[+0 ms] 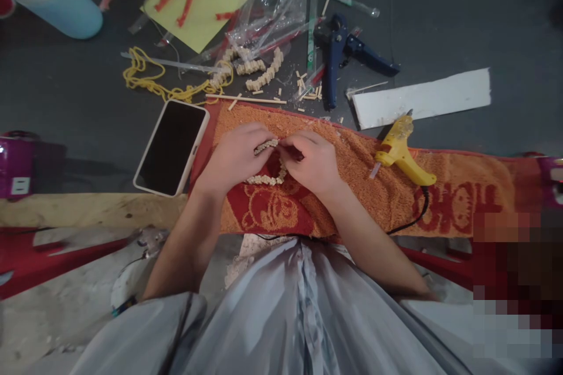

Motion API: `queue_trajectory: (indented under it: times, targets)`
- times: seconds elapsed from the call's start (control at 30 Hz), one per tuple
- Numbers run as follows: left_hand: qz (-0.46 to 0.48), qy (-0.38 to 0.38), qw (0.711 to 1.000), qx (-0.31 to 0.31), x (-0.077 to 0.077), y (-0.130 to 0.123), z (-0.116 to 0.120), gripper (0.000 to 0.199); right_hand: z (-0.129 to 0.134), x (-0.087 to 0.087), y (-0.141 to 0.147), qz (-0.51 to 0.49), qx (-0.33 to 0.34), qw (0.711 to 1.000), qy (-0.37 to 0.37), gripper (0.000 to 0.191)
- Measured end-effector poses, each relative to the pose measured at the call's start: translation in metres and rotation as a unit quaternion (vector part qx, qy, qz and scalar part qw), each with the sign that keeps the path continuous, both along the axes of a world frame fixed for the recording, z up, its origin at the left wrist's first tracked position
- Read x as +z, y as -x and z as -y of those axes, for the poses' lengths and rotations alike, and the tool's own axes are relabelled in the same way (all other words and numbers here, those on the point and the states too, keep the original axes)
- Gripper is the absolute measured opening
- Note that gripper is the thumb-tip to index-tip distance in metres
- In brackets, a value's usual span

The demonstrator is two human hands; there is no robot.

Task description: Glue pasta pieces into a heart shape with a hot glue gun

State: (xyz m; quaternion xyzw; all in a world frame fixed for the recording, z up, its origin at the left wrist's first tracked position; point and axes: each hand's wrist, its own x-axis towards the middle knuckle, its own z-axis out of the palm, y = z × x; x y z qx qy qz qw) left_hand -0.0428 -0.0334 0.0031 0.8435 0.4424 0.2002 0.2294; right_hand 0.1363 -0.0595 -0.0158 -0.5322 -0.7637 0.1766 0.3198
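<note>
Over an orange and red towel [352, 152], my left hand [241, 152] has its fingers closed on a curved strip of small pale wooden pieces [266, 180]. The strip bends round below the fingers in an open loop. My right hand [310, 158] meets it at the strip's upper end, thumb and fingertips pinched together. Whether a small loose piece sits in that pinch is hidden. To the right on the towel lies a yellow hot glue gun [402, 149], its black cord running toward my lap.
A phone [172, 146] lies left of my hands. Beyond the towel are more curved strips [265, 72], yellow string [145, 73], a blue-handled cutter [336, 58], a white board [422, 96], clear plastic wrap [277, 6] and yellow paper [202, 12]. A blue-white bottle [65, 3] is far left.
</note>
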Motion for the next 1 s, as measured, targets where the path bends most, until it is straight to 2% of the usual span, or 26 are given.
queue_trajectory:
  times: [0.17,0.3,0.77,1.0]
  targets:
    - [-0.004,-0.007,1.000,0.003,0.002,-0.001,0.001,0.022,0.005,0.000,0.012,0.047,-0.065,0.996,-0.024,0.012]
    - [-0.013,-0.017,1.000,0.007,0.001,-0.002,0.001,0.022,0.005,-0.004,0.019,0.045,-0.087,0.994,-0.054,0.011]
    - [0.000,-0.012,1.000,0.012,0.003,-0.003,0.000,0.022,0.000,-0.006,0.019,0.020,-0.093,0.995,-0.032,0.012]
    - [-0.039,-0.029,0.998,0.050,0.010,-0.004,-0.003,0.021,-0.005,0.001,0.012,0.001,-0.056,0.998,-0.034,0.012]
